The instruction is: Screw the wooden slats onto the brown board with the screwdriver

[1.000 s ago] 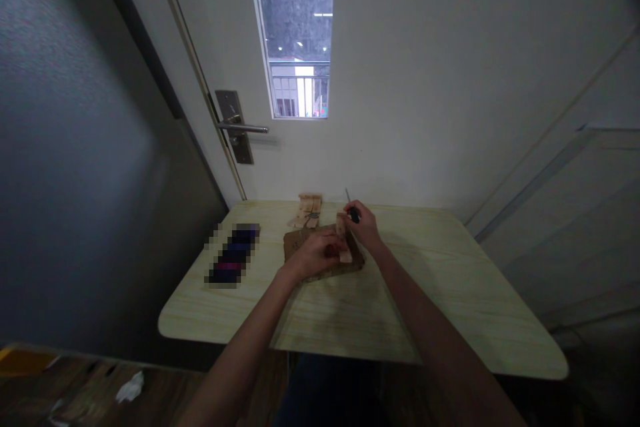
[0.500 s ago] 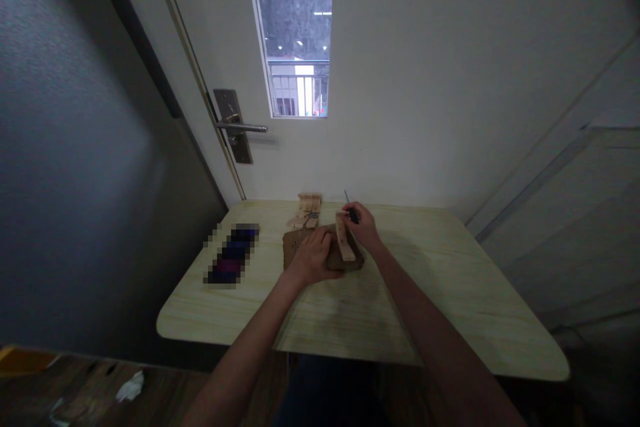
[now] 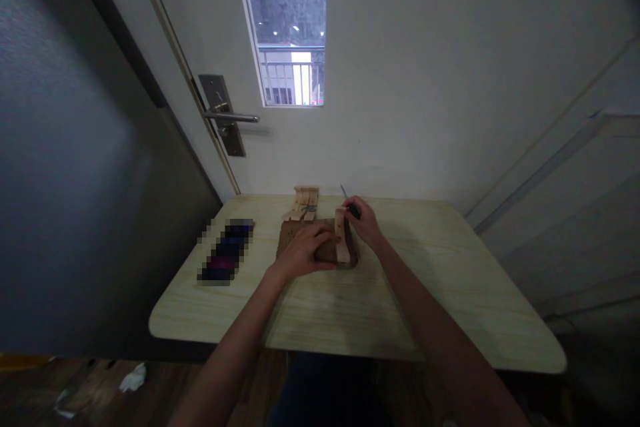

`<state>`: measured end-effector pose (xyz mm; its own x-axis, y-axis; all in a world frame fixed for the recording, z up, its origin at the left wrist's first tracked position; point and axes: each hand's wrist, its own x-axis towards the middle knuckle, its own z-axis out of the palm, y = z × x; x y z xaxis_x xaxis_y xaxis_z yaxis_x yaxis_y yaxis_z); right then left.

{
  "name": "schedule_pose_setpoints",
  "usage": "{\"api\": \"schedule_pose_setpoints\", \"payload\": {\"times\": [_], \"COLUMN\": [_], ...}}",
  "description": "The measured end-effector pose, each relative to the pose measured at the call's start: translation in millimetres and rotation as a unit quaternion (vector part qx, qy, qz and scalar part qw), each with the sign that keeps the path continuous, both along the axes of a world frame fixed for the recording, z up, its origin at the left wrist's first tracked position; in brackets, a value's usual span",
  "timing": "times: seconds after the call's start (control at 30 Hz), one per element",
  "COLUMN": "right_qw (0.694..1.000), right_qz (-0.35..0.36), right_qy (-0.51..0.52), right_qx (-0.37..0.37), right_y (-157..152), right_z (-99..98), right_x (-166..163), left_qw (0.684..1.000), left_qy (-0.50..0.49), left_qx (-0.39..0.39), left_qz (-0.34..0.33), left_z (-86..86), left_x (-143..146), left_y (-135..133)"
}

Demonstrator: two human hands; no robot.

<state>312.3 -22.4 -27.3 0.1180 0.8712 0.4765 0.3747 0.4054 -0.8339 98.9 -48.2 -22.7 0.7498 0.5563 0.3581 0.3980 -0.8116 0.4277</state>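
Observation:
A brown wooden board (image 3: 289,237) lies on the pale wooden table (image 3: 360,307) near its far edge. My left hand (image 3: 303,250) rests on the board with its fingers curled over it, holding it down. A light wooden strip (image 3: 342,241) stands on the board's right part. My right hand (image 3: 364,221) is closed on a small dark-handled screwdriver (image 3: 349,201) whose thin metal tip points up and away, and it touches the top of the strip.
A small stack of light wooden pieces (image 3: 302,205) lies behind the board by the wall. A blurred dark object (image 3: 226,257) sits on the table's left side. A door with a metal handle (image 3: 227,117) and a narrow window stands behind.
My left hand slid left from the strip onto the board and pressed down. The board settled flatter on the table. The camera tipped slightly; my right hand stayed on the screwdriver.

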Motion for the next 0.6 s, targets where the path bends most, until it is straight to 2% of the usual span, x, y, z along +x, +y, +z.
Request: {"api": "schedule_pose_setpoints", "payload": {"times": [0.2, 0.3, 0.47, 0.6], "right_qw": [1.000, 0.999, 0.997, 0.994], "right_qz": [0.023, 0.036, 0.066, 0.096], "right_qy": [0.001, 0.010, 0.032, 0.028], "right_qx": [-0.006, -0.009, -0.024, -0.034], "right_y": [4, 6, 13, 17], "right_z": [0.1, -0.9, -3.5, -2.7], "right_x": [4, 7, 13, 14], "left_qw": [0.999, 0.997, 0.996, 0.994], "left_qy": [-0.034, -0.033, -0.029, -0.026], "left_qx": [-0.023, -0.035, -0.060, -0.077], "left_qz": [-0.025, -0.052, -0.051, -0.075], "left_z": [4.8, 9.9, 16.1, 18.4], "left_x": [10, 15, 18, 18], "left_y": [5, 11, 17, 20]}}
